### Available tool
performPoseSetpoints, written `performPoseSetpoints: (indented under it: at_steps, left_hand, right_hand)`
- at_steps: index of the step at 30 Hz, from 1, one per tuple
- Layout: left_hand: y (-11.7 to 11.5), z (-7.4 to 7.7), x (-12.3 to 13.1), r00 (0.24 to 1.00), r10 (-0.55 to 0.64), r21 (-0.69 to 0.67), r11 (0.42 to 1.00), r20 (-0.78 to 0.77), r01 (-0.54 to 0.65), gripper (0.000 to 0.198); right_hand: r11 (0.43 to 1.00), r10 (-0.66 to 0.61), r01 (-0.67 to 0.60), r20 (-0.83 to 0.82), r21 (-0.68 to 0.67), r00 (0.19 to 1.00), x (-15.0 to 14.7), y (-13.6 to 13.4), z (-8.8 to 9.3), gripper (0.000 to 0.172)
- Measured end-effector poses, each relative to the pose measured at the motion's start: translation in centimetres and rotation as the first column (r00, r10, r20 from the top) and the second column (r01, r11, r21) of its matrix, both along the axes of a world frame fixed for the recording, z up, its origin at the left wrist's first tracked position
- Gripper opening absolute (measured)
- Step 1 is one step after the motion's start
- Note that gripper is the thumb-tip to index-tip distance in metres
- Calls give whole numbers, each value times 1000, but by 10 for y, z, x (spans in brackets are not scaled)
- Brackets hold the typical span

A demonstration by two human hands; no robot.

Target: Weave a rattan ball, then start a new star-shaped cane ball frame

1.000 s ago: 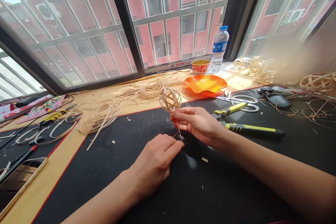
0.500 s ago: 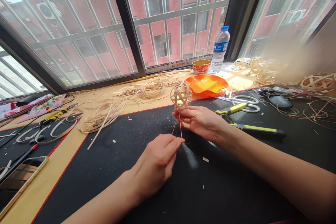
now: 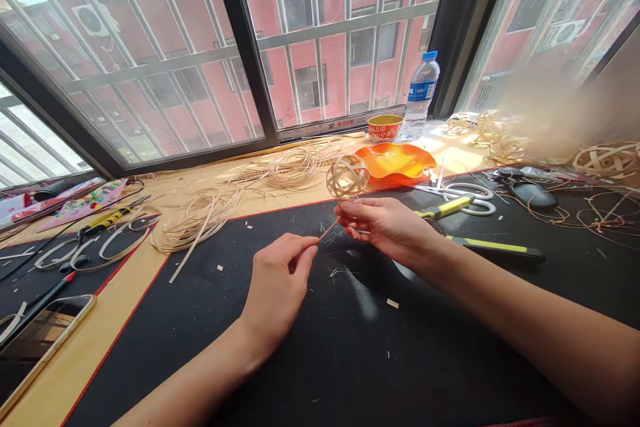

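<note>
A small open ball woven from pale strips [image 3: 347,176] is held up over the black mat [image 3: 350,360]. My right hand [image 3: 375,219] pinches it at its underside, fingers closed. From that pinch a thin brown cord [image 3: 329,231] runs down to the left. My left hand [image 3: 281,273] grips the cord's other end between thumb and forefinger, below and left of the ball. The cord looks taut and its strands lie close together. How it joins the ball is hidden behind the right fingers.
Coiled pale strips [image 3: 195,220] lie on the left, more coils [image 3: 295,167] behind. An orange wavy dish [image 3: 397,161], red tin [image 3: 385,127] and water bottle [image 3: 421,97] stand at the back. Yellow-black pliers [image 3: 490,247], scissors [image 3: 473,199] and a mouse [image 3: 535,195] lie right; a phone [image 3: 43,347] lies left.
My left hand has moved up and left, and turned. The two cord strands, spread apart before, now run together toward the left. The ball and right hand have barely moved.
</note>
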State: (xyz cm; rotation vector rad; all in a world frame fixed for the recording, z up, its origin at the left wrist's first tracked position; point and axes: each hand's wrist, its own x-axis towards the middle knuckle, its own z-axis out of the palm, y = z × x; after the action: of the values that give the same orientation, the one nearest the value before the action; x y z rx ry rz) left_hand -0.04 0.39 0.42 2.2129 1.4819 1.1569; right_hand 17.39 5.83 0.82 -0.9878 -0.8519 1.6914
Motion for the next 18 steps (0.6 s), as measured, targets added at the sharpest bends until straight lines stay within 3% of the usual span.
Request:
performPoseSetpoints:
  at_steps: [3, 5, 7, 9, 12, 15, 18]
  left_hand:
    - [1, 1, -3, 990, -20, 114, 993, -143, 36, 15]
    - [1, 2, -4, 969, -35, 225, 970, -244, 91, 16]
    - [0, 6, -5, 948, -50, 310, 939, -313, 152, 19]
    - [0, 10, -6, 933, -52, 370, 909, -357, 193, 21]
    - [1, 16, -8, 912, -55, 433, 867, -405, 245, 20]
    - [4, 19, -11, 899, -96, 443, 845, -427, 300, 20]
    - [9, 22, -16, 906, -198, 375, 861, -375, 343, 17]
  right_hand:
    - [989, -10, -26, 241, 145, 970, -1, 0, 1, 14]
    - [953, -61, -78, 436, 294, 898, -1, 0, 0, 17]
    - [907, -137, -161, 633, 389, 762, -1, -1, 0, 15]
    - [874, -214, -249, 790, 418, 575, -1, -3, 0, 15]
    - [822, -241, -405, 889, 400, 389, -2, -8, 0, 16]
    - [730, -204, -577, 923, 366, 327, -4, -11, -1, 15]
    - [561, -233, -729, 920, 393, 316, -4, -12, -4, 13]
